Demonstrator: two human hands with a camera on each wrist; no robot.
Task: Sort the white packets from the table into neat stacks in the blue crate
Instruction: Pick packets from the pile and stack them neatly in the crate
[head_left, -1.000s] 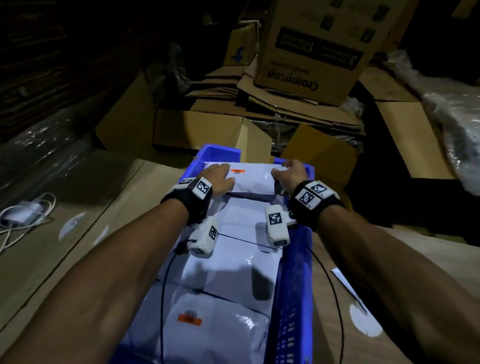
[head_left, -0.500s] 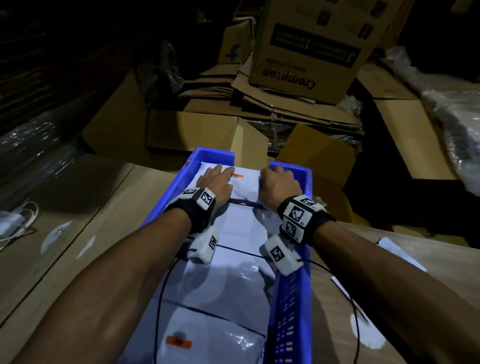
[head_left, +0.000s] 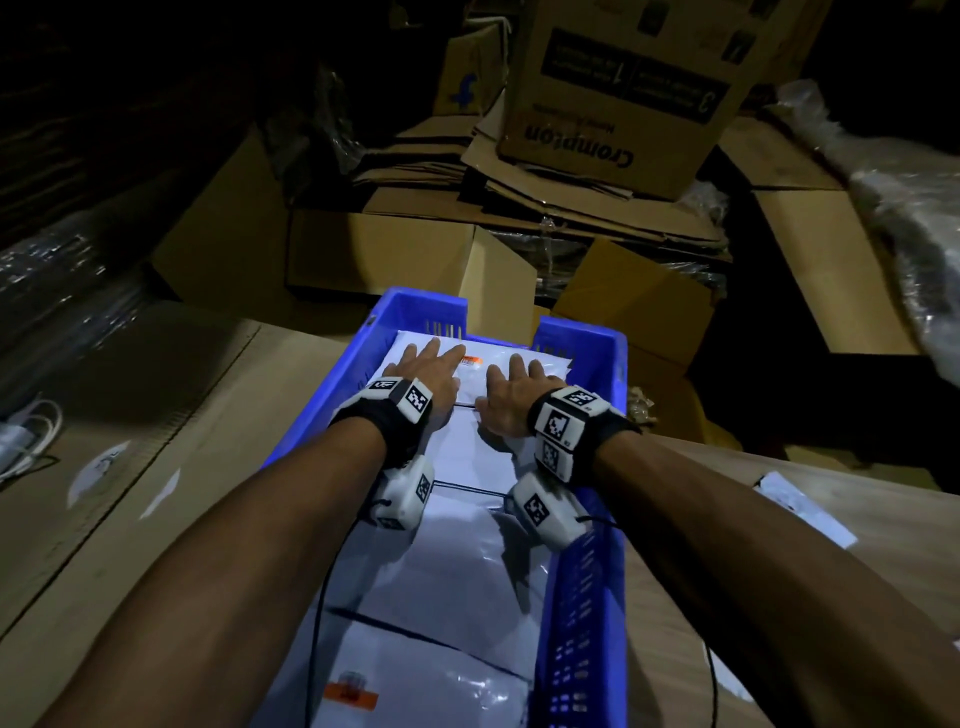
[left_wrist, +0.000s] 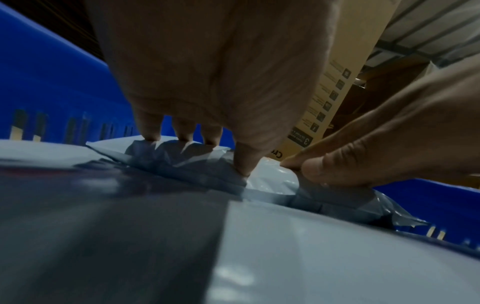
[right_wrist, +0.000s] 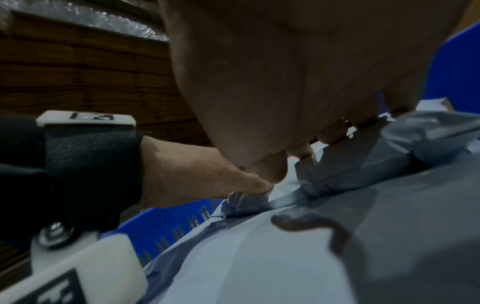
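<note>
Packets (head_left: 457, 582) in crate (head_left: 587, 597), row near to far; both hands (head_left: 434, 371) on farthest packet (head_left: 519, 358); boxes (head_left: 415, 260) behind crate.

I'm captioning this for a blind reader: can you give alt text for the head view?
Both hands, left and right, press flat on a white packet at the far end of a packet-filled blue crate. Cardboard boxes are piled behind.
</note>
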